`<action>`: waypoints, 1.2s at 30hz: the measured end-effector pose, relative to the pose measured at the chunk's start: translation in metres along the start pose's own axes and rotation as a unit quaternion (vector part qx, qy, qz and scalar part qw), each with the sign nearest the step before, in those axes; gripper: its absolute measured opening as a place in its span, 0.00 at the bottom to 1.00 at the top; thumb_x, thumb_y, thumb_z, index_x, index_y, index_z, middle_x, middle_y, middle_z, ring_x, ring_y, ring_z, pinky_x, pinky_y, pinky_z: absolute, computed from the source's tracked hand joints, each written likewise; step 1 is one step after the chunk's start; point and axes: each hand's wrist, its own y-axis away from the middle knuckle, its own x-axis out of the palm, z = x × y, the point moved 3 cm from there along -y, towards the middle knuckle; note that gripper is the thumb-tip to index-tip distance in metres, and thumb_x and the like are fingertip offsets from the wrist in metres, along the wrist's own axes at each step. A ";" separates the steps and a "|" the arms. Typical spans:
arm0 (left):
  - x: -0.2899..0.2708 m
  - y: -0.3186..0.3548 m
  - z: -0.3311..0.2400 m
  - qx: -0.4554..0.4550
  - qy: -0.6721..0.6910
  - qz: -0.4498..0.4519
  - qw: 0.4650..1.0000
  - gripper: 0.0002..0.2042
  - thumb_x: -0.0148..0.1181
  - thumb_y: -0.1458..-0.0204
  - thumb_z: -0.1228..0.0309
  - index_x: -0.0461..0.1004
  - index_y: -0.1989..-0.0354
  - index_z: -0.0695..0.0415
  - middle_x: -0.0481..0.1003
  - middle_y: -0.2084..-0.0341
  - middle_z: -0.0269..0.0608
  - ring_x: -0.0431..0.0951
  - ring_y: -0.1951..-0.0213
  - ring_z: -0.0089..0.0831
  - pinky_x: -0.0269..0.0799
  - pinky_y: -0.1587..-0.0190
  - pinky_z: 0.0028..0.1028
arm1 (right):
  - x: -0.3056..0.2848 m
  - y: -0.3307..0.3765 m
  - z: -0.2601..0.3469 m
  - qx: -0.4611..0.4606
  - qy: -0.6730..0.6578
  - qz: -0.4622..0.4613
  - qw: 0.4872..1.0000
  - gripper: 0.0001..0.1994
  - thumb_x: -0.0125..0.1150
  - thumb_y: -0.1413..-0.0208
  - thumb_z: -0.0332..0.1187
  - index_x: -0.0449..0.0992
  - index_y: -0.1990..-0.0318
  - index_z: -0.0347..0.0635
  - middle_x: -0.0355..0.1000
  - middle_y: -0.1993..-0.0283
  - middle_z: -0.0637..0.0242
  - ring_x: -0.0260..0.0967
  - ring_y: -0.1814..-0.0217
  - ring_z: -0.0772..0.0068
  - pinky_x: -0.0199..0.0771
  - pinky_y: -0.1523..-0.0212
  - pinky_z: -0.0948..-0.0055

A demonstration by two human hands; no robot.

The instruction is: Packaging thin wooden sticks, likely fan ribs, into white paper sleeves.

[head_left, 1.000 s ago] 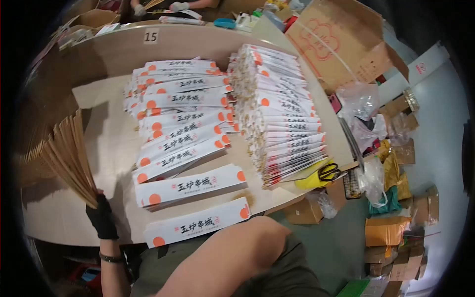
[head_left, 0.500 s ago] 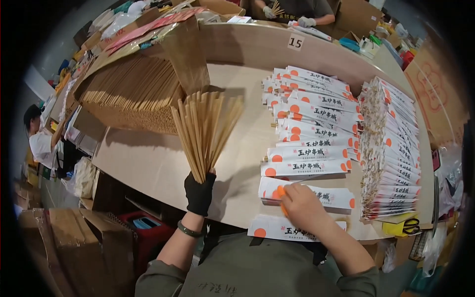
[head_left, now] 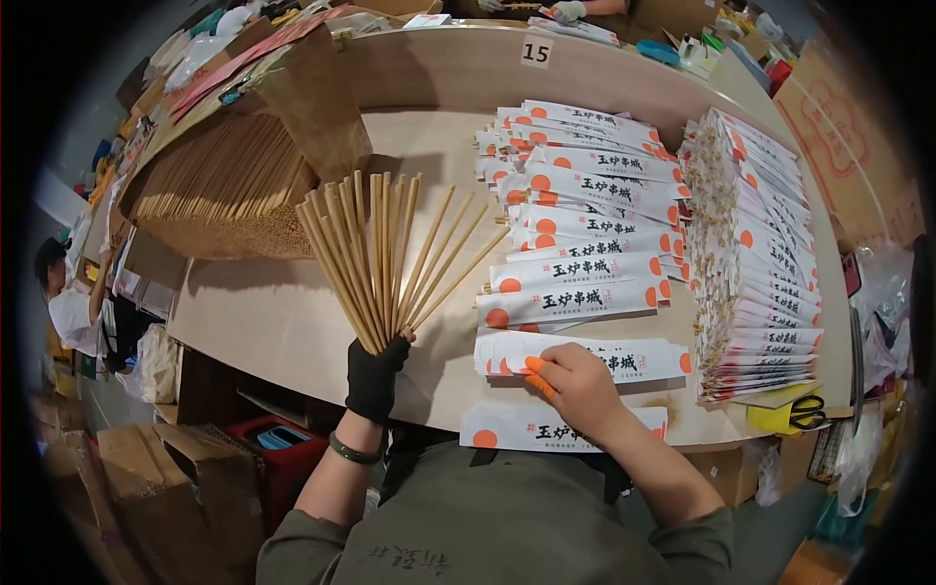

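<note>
My left hand (head_left: 377,378), in a black fingerless glove, is closed round the lower ends of a bundle of wooden chopsticks (head_left: 382,258), whose tops fan out upward. My right hand (head_left: 577,388), with orange finger covers, is closed at a small stack of white paper chopstick sleeves (head_left: 655,360). Its bent fingers press at the stack's left part, where the sleeve edges are spread a little; the fingertips are partly hidden. Nearer to me, another white sleeve (head_left: 485,425) lies along the table edge, under my right forearm. Beyond my right hand lies a loose pile of sleeves (head_left: 585,302) with chopstick ends poking out.
An open paper package of chopsticks (head_left: 219,200) sits at the left of the table (head_left: 263,322). A tall heap of filled sleeves (head_left: 760,249) stands at the right, with black-handled scissors (head_left: 807,412) near it. Cardboard boxes (head_left: 180,483) stand at lower left. Other people work beyond.
The view has shifted, so the table things sit further left and higher. The chopsticks in my left hand are fanned wider. My right hand stays at the sleeve stack, its fingers slightly shifted.
</note>
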 end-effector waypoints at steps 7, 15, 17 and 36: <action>-0.009 0.011 -0.015 0.007 -0.096 0.053 0.994 0.05 0.60 0.56 0.73 0.75 0.72 0.62 0.75 0.75 0.36 0.69 0.75 0.18 0.63 0.73 0.19 | -0.030 -0.025 -0.020 0.314 -0.219 -0.028 0.923 0.08 0.68 0.52 0.27 0.72 0.74 0.36 0.64 0.75 0.73 0.57 0.74 0.82 0.59 0.73 0.79; -0.021 0.004 -0.031 0.134 -0.224 0.108 0.959 0.04 0.62 0.57 0.75 0.76 0.73 0.60 0.75 0.77 0.33 0.73 0.73 0.22 0.69 0.67 0.24 | -0.053 -0.039 -0.018 0.308 -0.310 -0.035 0.899 0.07 0.69 0.54 0.23 0.74 0.73 0.35 0.64 0.74 0.75 0.57 0.74 0.87 0.59 0.73 0.83; -0.023 0.006 -0.041 0.140 -0.257 0.116 0.949 0.04 0.63 0.57 0.76 0.75 0.73 0.61 0.75 0.77 0.34 0.73 0.71 0.23 0.70 0.64 0.25 | -0.054 -0.035 -0.019 0.258 -0.277 -0.012 0.925 0.07 0.70 0.54 0.24 0.75 0.72 0.34 0.65 0.73 0.73 0.58 0.74 0.85 0.61 0.72 0.82; -0.044 -0.010 -0.050 0.146 -0.324 0.140 0.924 0.14 0.70 0.59 0.76 0.78 0.62 0.62 0.79 0.67 0.39 0.78 0.63 0.27 0.75 0.60 0.29 | -0.050 -0.031 -0.005 0.069 -0.076 -0.013 0.995 0.09 0.68 0.58 0.27 0.80 0.67 0.38 0.70 0.73 0.68 0.66 0.70 0.70 0.67 0.70 0.72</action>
